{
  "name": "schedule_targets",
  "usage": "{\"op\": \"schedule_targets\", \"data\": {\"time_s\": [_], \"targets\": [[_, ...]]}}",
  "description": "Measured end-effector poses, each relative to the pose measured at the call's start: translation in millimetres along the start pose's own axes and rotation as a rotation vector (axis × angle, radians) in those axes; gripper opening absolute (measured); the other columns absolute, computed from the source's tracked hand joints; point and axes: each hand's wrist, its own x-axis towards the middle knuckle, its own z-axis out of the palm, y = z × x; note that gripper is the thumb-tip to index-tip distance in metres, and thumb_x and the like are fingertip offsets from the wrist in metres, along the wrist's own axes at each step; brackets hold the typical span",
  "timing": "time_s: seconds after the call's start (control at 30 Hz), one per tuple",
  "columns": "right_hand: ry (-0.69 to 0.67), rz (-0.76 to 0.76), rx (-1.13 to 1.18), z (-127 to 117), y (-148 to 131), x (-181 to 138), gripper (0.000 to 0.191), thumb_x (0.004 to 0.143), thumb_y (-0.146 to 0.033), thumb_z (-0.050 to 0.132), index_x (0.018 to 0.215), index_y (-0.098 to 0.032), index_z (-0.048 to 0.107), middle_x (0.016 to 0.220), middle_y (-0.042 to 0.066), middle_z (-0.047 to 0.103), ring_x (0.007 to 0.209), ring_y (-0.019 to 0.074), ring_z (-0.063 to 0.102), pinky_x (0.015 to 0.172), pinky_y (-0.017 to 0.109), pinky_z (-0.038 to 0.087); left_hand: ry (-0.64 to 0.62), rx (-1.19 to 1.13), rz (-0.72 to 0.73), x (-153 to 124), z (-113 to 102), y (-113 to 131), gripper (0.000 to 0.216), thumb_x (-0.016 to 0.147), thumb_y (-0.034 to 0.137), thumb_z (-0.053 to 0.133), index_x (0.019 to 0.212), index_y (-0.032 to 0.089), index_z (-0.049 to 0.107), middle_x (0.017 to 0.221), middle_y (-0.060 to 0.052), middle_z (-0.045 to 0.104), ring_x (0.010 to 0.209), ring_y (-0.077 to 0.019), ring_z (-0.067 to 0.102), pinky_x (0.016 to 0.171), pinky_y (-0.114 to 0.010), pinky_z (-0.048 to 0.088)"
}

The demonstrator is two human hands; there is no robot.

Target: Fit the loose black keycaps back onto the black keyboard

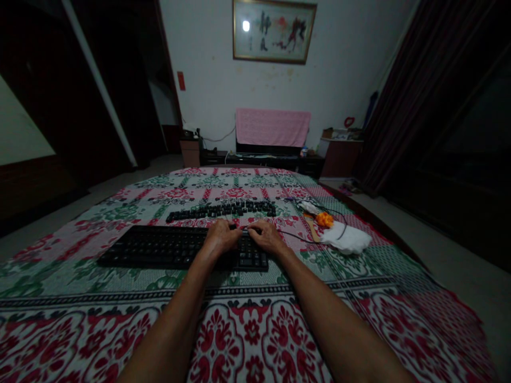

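A black keyboard [159,247] lies across a bed covered with a red, green and white patterned sheet [247,324]. Both my hands rest on its right part. My left hand [222,235] is curled with fingers pressed together at the keyboard's far edge. My right hand [265,236] is curled the same way just beside it, fingertips almost meeting the left's. A small pale object seems pinched between them, too small to name. Behind the keyboard lies a row of loose black keycaps [221,210].
A white cloth [346,238], an orange object [324,219] and a thin black cable [297,236] lie right of the keyboard. Beyond the bed stand a low cabinet with a pink cover [272,127], a framed picture [273,31] and dark curtains [419,96].
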Motion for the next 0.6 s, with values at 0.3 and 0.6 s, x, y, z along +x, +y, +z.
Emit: {"op": "schedule_targets", "data": {"time_s": [0.3, 0.6], "targets": [[-0.025, -0.015, -0.056, 1.0, 0.7, -1.7, 0.02, 0.081, -0.021, 0.05, 0.086, -0.018, 0.069, 0.084, 0.004, 0.067, 0.08, 0.0141, 0.058, 0.077, 0.025, 0.042, 0.046, 0.19, 0.081, -13.0, 4.4, 20.8, 0.022, 0.072, 0.028, 0.05, 0.071, 0.015, 0.068, 0.065, -0.01, 0.067, 0.069, -0.0213, 0.064, 0.061, -0.026, 0.043], [-0.038, 0.005, -0.064, 1.3, 0.4, -1.6, 0.02, 0.08, -0.021, 0.051, 0.088, -0.019, 0.069, 0.088, 0.004, 0.067, 0.084, 0.0146, 0.057, 0.078, 0.026, 0.041, 0.141, 0.382, 0.134, -23.6, 18.3, 30.8, 0.029, 0.076, 0.027, 0.045, 0.089, 0.01, 0.066, 0.091, -0.018, 0.067, 0.09, -0.0262, 0.062, 0.077, -0.03, 0.044]]}}
